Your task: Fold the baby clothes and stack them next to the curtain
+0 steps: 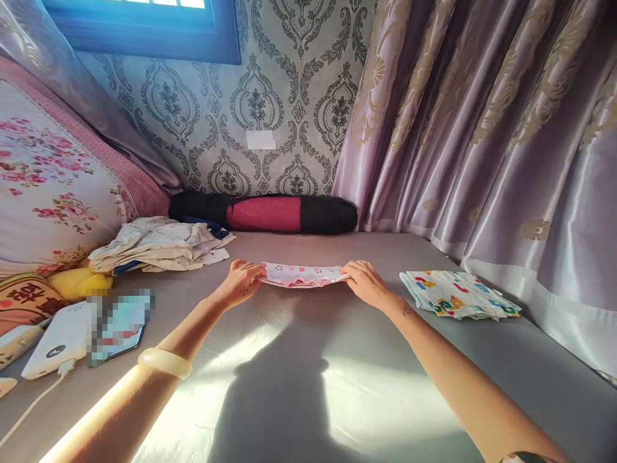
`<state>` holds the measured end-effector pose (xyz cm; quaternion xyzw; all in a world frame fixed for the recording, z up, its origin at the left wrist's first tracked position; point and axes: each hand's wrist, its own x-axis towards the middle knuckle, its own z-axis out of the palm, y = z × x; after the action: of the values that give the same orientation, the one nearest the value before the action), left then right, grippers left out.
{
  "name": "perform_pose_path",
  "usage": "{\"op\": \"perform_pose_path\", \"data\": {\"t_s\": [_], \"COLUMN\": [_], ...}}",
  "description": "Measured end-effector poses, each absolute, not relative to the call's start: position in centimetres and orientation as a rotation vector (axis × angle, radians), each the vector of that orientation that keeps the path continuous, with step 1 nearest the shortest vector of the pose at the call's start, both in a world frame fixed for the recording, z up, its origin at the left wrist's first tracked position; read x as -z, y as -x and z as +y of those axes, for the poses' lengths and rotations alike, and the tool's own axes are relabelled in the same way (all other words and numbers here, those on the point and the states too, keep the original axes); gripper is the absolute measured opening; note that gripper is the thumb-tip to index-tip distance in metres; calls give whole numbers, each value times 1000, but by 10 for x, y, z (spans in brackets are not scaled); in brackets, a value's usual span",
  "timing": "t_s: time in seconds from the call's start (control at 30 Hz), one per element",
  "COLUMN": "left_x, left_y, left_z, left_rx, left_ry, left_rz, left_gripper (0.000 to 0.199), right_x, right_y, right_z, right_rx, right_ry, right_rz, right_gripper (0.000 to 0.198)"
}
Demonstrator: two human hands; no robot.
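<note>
Both arms reach forward over a grey bed sheet point(366, 334). Between them a white and pink printed cloth point(303, 274), folded into a narrow strip, is stretched sideways. My left hand point(242, 280) pinches its left end. At the opposite end, my right hand point(365, 281) grips the cloth with closed fingers. Whether the cloth touches the sheet I cannot tell. Right of my right hand lies a folded white cloth with colourful prints point(457, 294). A stack of pale folded clothes point(161, 244) rests beyond my left hand.
A black and red rolled bag point(265, 213) lies along the patterned wall. At left are a power bank point(62, 337) with a cable, a phone point(123, 325), a yellow plush point(80, 283) and a large floral pillow point(53, 173). Purple curtains point(472, 128) hang at right.
</note>
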<state>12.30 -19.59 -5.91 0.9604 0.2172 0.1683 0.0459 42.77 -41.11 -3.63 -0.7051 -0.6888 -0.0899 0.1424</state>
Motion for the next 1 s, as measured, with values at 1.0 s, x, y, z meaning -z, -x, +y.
{"op": "perform_pose_path", "data": {"t_s": [1.0], "left_x": [110], "left_y": [-236], "left_z": [-247], "left_rx": [-157], "left_ry": [-2960], "left_rz": [957], "left_gripper": [54], "right_x": [95], "right_y": [-343], "right_z": [-329], "right_rx": [-121], "right_ry": [2323], "right_rz": [-1827], "right_gripper": [60]}}
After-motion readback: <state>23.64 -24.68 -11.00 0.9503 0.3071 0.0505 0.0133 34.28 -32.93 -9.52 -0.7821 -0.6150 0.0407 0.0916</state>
